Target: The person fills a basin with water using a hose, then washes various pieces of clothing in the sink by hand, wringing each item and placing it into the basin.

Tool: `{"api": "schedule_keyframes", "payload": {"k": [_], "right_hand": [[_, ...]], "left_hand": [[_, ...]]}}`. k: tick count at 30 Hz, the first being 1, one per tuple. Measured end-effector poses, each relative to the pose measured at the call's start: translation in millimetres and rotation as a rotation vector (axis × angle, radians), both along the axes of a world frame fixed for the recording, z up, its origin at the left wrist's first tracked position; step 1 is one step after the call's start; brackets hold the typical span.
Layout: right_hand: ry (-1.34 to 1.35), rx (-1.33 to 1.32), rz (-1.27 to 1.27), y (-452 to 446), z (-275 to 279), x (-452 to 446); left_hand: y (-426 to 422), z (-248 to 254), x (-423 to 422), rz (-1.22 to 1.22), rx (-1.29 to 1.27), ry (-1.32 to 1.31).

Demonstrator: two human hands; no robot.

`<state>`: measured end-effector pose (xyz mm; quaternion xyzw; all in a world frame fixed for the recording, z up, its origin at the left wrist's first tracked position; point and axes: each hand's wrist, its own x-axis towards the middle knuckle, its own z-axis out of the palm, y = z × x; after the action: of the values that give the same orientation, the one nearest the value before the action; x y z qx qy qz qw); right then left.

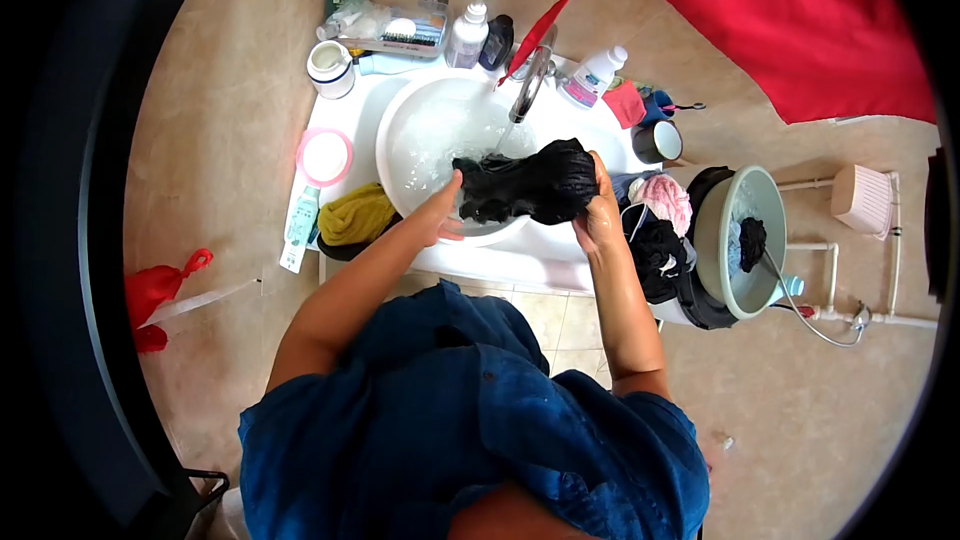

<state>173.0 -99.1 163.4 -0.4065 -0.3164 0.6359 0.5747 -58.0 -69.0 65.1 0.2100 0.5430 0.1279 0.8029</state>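
A wet, bunched black garment (535,185) stretches across the near right part of the white washbasin (388,145). My right hand (601,210) is closed on its gathered right end, over the basin's right rim. My left hand (440,212) is at the garment's left end, above the near rim. Its thumb reaches the cloth and its other fingers are stretched out, apart. Water runs from the chrome faucet (535,80) beside the cloth into the basin, which holds rippling, bubbly water (440,140).
Left of the basin lie a mustard cloth (356,214), a tube (299,225) and a pink-rimmed round container (325,157). A pump bottle (467,35) and a white bottle (596,77) stand behind. At right are dark clothes (658,255) and a tub (712,235). Red fabric (770,20) hangs above.
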Motion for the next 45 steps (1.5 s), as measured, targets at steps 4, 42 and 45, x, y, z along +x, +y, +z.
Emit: {"api": "schedule_keyframes", "payload": {"k": [4,42,45], "right_hand": [[0.090,0.172,0.103,-6,30,-8],[0.221,-0.482,0.223,45,-96,93],[-0.205,-0.333,0.221,45,-89,99]], "left_hand": [[13,-21,25,0.034,-0.245,-0.459],[36,61,114,-0.503,1.029,-0.074],[32,68,115,-0.613,1.211,0.028]]}}
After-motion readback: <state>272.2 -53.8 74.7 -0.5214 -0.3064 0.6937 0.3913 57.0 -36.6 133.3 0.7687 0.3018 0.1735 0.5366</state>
